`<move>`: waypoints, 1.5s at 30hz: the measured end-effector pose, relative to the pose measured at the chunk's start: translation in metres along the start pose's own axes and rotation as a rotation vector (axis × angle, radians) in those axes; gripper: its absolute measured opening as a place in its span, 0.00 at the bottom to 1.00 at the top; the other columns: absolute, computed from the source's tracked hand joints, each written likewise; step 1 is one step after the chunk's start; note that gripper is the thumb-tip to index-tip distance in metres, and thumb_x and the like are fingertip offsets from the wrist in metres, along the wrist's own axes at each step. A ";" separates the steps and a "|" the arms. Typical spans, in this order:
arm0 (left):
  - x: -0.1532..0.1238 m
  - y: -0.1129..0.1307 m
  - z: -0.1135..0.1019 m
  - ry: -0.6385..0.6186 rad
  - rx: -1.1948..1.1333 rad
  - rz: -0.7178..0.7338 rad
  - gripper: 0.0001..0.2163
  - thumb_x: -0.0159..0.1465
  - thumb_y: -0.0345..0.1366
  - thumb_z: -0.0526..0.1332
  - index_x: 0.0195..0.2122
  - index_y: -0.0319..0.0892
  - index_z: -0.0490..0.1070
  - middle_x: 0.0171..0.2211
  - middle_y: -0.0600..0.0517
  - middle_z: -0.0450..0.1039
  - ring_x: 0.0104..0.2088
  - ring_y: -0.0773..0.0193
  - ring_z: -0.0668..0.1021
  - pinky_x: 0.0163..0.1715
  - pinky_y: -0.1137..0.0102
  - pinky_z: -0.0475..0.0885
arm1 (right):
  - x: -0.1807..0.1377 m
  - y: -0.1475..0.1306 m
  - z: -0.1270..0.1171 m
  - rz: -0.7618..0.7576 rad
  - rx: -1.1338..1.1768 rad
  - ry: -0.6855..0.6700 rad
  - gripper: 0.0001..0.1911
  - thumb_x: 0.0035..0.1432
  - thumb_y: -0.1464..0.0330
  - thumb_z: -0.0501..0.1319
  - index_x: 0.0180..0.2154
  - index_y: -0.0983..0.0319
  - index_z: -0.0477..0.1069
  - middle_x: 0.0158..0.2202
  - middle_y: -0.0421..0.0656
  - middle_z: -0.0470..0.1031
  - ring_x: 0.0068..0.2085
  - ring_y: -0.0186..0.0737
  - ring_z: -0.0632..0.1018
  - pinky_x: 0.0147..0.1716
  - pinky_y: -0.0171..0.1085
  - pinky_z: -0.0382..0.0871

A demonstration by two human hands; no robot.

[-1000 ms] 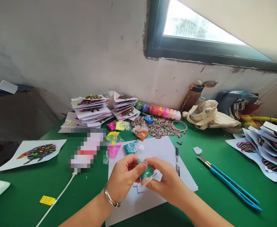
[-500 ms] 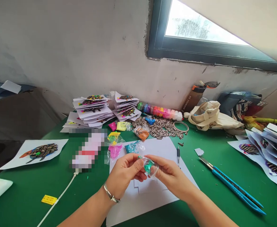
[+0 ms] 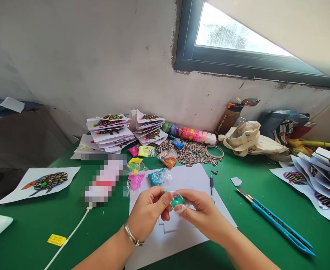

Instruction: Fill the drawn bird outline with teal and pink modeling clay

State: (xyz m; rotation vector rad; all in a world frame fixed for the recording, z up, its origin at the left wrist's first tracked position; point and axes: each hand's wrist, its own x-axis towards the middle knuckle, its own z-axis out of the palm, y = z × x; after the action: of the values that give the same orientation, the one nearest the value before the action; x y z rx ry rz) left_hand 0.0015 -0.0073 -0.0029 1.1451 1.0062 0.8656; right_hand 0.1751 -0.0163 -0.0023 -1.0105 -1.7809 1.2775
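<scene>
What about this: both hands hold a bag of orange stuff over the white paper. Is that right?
Only the colour is wrong: in the head view, the left hand and right hand hold a bag of green stuff, not orange, over the white paper.

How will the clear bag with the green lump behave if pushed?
The clear bag is likely floppy: its thin film looks creased. It is probably light, being small beside the right hand.
</scene>
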 end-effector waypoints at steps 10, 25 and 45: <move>0.001 0.003 0.000 -0.067 -0.082 -0.031 0.13 0.52 0.42 0.68 0.29 0.38 0.70 0.21 0.56 0.69 0.23 0.69 0.72 0.25 0.74 0.68 | -0.001 0.003 -0.002 0.072 0.055 0.000 0.10 0.56 0.65 0.62 0.41 0.59 0.75 0.35 0.41 0.77 0.38 0.38 0.75 0.40 0.37 0.68; 0.001 0.002 -0.003 -0.058 -0.105 -0.030 0.13 0.57 0.44 0.64 0.30 0.38 0.70 0.25 0.53 0.71 0.24 0.67 0.74 0.26 0.72 0.69 | 0.003 0.002 -0.005 0.188 0.302 0.037 0.11 0.56 0.71 0.58 0.40 0.60 0.77 0.32 0.40 0.76 0.30 0.32 0.72 0.32 0.33 0.69; 0.004 -0.002 -0.007 -0.057 0.052 0.008 0.13 0.58 0.45 0.63 0.28 0.40 0.67 0.22 0.55 0.70 0.24 0.67 0.72 0.27 0.72 0.69 | 0.002 0.005 0.006 -0.014 -0.223 0.206 0.08 0.49 0.69 0.66 0.34 0.63 0.73 0.29 0.42 0.73 0.31 0.36 0.70 0.30 0.34 0.65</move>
State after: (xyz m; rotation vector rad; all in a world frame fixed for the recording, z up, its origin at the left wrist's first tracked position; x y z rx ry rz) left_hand -0.0033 -0.0017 -0.0063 1.2127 0.9825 0.8127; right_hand 0.1695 -0.0157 -0.0085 -1.2046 -1.7921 0.9431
